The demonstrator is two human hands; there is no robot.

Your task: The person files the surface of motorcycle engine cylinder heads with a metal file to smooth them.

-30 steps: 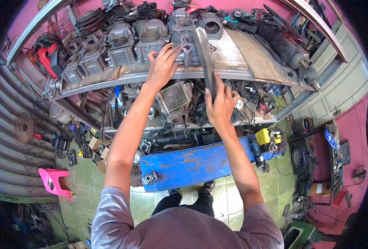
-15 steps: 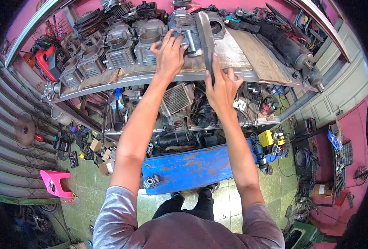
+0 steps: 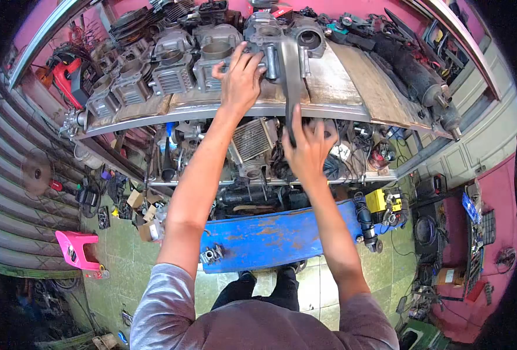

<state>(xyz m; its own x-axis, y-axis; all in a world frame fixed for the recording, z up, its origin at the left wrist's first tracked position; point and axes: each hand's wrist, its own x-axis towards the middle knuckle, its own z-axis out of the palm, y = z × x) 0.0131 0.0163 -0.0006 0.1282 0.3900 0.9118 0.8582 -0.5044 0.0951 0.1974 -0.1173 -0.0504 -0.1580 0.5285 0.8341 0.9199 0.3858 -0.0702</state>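
A grey metal engine cylinder block [image 3: 262, 38] stands on the workbench near its front edge. My left hand [image 3: 242, 81] is closed against its left side, steadying it, with fingers partly spread. In my right hand [image 3: 310, 149] is a long flat file [image 3: 292, 70], held by its lower end and pointing away from me. The file's upper part is blurred by motion and lies beside the block's right side; whether they touch cannot be told. A shiny cylindrical piece [image 3: 271, 62] shows at the block's front. Another grey engine housing [image 3: 309, 39] stands just right of the file.
Several engine cylinders [image 3: 174, 70] line the bench to the left. Dark exhaust mufflers [image 3: 413, 81] lie on the right. Below are a crowded shelf with a finned radiator [image 3: 251, 142] and a blue bench [image 3: 270, 236]. A pink stool [image 3: 77, 248] stands at the left.
My right hand has pulled the file back toward me, lower in the view. My left hand stays on the block, with little movement.
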